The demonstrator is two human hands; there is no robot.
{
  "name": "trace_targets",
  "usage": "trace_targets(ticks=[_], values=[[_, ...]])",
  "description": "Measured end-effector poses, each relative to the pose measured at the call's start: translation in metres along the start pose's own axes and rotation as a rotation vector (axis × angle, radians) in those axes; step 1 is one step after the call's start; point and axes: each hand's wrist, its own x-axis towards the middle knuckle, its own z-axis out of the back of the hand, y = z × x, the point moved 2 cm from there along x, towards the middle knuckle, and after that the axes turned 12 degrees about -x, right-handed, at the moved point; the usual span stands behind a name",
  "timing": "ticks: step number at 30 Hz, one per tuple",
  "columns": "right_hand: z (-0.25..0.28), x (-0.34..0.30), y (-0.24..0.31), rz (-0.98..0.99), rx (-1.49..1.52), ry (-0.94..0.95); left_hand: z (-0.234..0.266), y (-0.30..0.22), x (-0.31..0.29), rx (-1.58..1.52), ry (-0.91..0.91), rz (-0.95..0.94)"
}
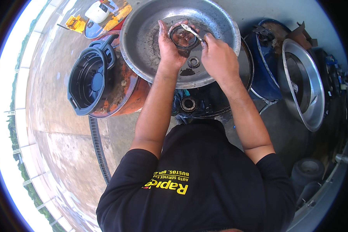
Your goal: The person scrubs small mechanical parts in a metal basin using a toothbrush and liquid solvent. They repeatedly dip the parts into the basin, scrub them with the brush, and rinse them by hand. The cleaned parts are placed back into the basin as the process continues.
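Ring cradled over a metal basin

The left hand (pixel 171 51) lies palm up with its thumb spread, holding a dark ring (pixel 181 46) above the metal basin (pixel 138 61); its fingers are partly hidden by the ring. The right hand (pixel 221 58) pinches a slim, pale-tipped tool (pixel 186 28), its grip half concealed. Whether the tip touches the ring is hard to tell. A smaller ring (pixel 193 62) sits in the basin, whose far rim is cut off by the upper edge.

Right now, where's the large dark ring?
The large dark ring is at the head view's upper centre, in the left hand over the metal basin, left of the right hand.
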Motion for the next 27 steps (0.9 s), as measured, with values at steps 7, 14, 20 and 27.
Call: trace_targets(ticks=[7,14,20,27], values=[[0.004,0.004,0.012,0.052,-0.037,0.053,-0.008,0.001,0.002,0.026,0.047,0.016],[-0.002,-0.015,0.025,0.219,0.002,0.032,0.003,-0.008,0.006,0.161,0.065,-0.021],[-0.002,-0.008,0.024,0.140,0.047,-0.010,-0.005,-0.009,0.003,0.245,0.077,-0.057],[-0.006,-0.007,0.017,0.184,0.053,-0.056,-0.005,-0.012,0.004,0.254,0.079,-0.045]])
